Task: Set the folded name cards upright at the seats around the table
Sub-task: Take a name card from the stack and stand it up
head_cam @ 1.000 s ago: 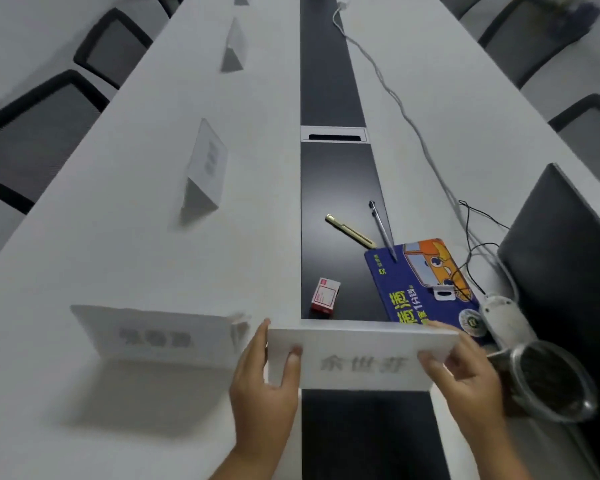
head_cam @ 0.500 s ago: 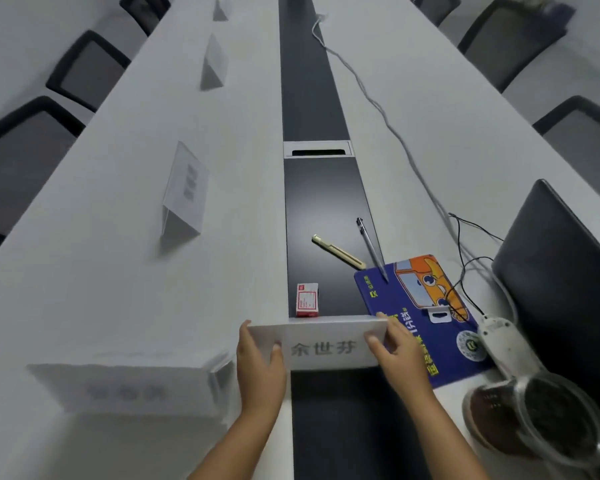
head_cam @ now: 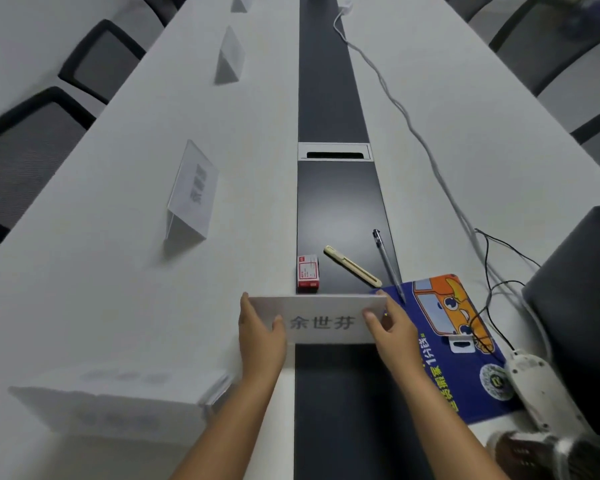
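A white folded name card [head_cam: 321, 320] with dark printed characters stands across the table's black centre strip [head_cam: 333, 98]. My left hand [head_cam: 260, 336] grips its left end and my right hand [head_cam: 392, 329] grips its right end. Another name card [head_cam: 118, 400] stands at the near left, blurred. A further card [head_cam: 193, 195] stands upright on the left half of the white table [head_cam: 125, 271], and two more [head_cam: 230, 57] stand farther back along that side.
A small red box [head_cam: 307, 273], a yellow pen [head_cam: 352, 266] and a clear pen [head_cam: 388, 263] lie on the black strip. A blue booklet [head_cam: 451, 344], cables [head_cam: 413, 129], a white device [head_cam: 537, 386] and a dark laptop [head_cam: 582, 306] crowd the right. Chairs [head_cam: 25, 157] line both sides.
Both hands carried the card forward and slightly left over the black strip, closer to the red box. The view rose, so the near-left card now sits lower in frame.
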{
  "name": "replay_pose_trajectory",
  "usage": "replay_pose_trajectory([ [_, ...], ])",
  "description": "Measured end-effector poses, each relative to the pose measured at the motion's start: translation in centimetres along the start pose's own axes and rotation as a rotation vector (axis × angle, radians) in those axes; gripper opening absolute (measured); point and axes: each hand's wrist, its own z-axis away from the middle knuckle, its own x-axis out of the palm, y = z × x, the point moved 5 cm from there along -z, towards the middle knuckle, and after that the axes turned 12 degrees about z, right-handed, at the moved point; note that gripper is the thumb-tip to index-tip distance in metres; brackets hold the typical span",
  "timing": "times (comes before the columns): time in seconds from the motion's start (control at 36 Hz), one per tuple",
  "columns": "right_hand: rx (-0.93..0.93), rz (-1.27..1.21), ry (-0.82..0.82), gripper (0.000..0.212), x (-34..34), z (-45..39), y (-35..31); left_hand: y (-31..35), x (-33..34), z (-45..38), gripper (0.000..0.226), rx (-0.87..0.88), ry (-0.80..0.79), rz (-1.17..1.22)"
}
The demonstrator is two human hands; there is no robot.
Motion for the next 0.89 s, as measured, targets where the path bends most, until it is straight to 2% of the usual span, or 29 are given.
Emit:
replay_pose_trajectory([
  [0.06,-0.005,-0.003,-0.01,0.032,0.1,0.8,0.4,-0.4,-0.4,0.7,0.068,0.008,0.001,-0.02],
  [0.14,0.01,-0.003,-0.022,0.044,0.1,1.6,0.9,-0.5,-0.6,1.6,0.072,0.039,-0.01,-0.047],
  [0.28,0.022,0.029,-0.025,0.052,-0.4,2.0,1.8,-0.2,-0.6,1.9,0.061,0.065,-0.041,-0.059],
  [0.42,0.013,0.077,-0.016,0.05,-0.8,1.8,1.8,-0.3,-0.4,1.7,0.056,0.064,-0.034,-0.055],
  [0.58,0.02,0.072,0.056,0.039,-2.8,0.9,2.7,-0.2,1.7,2.3,0.058,0.063,-0.137,-0.052],
  [0.89,0.034,0.06,0.076,0.04,-2.2,-0.1,2.4,1.4,1.3,0.5,0.051,0.123,-0.114,-0.054],
])
